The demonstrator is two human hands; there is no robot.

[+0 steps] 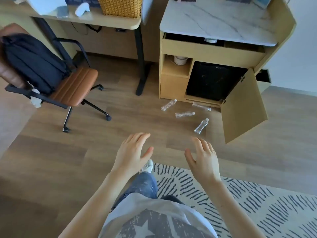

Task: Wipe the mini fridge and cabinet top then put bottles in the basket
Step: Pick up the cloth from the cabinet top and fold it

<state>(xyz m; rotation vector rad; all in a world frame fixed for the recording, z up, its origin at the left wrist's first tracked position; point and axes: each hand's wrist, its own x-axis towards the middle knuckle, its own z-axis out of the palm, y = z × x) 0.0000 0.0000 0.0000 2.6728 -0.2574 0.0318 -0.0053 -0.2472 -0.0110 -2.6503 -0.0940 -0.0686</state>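
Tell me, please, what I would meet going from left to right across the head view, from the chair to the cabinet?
The dark backpack on the chair → wicker basket on the desk → leftmost bottle on the floor → mini fridge → open cabinet door.

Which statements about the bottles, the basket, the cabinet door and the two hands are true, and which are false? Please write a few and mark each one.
1. Four bottles lie on the floor in front of the cabinet. True.
2. The basket stands on the floor. False: it stands on the desk.
3. The cabinet door beside the mini fridge is open. True.
4. The left hand holds a bottle. False: the left hand and the right hand are both open and hold nothing.
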